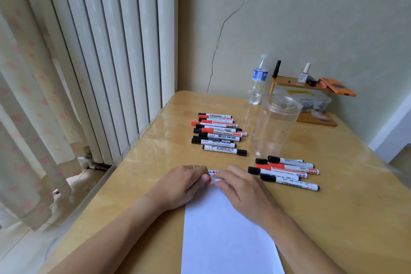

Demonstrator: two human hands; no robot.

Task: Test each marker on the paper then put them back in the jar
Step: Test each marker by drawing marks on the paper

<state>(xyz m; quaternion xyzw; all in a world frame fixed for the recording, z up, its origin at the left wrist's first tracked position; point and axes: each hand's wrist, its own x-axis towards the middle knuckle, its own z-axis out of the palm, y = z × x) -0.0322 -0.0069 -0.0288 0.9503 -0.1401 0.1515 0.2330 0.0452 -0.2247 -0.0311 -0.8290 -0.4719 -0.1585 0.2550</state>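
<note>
Where the white paper meets both hands at lower centre of the head view, the left hand and right hand each close their grip on one marker, red-capped, held between them. Item: clear jar, upright, right of centre, nothing seen inside. Item: row of markers, black and red, left of the jar. Item: second group of markers, just below the jar. All on wooden tabletop. Water bottle behind.

Water bottle, nail polish, orange phone on wooden shelf.
</note>
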